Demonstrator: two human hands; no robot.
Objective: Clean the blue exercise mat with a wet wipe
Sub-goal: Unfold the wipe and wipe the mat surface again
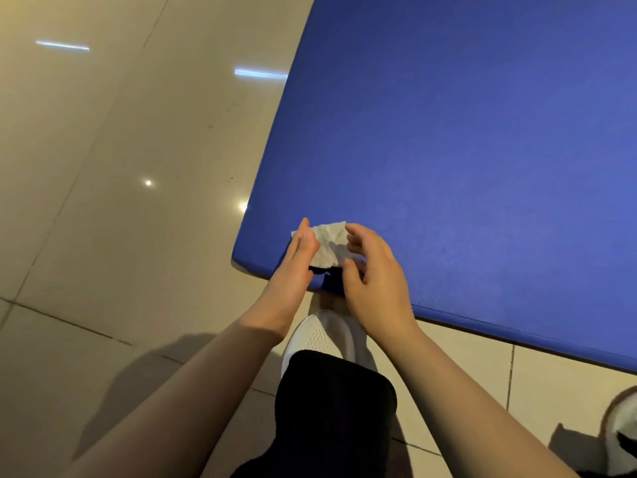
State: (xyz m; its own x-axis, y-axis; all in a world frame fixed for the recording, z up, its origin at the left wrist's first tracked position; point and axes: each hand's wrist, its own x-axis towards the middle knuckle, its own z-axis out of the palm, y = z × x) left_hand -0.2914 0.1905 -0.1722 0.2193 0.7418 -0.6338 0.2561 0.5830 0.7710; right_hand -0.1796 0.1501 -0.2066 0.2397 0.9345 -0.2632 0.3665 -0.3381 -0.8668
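The blue exercise mat (465, 150) is lying on the tiled floor (103, 201), and the crumpled wet wipe (329, 244) is being kept on its near corner, just inside the edge. The wipe is being touched from the left by the straight, relaxed fingers of the left hand (296, 260), while the right hand (374, 270) is being held beside it with loosely curled fingers; whether these are pinching the wipe cannot be told. Because the wipe is bunched, only a small area is probably being wetted, and it could be pushed off the corner onto the floor.
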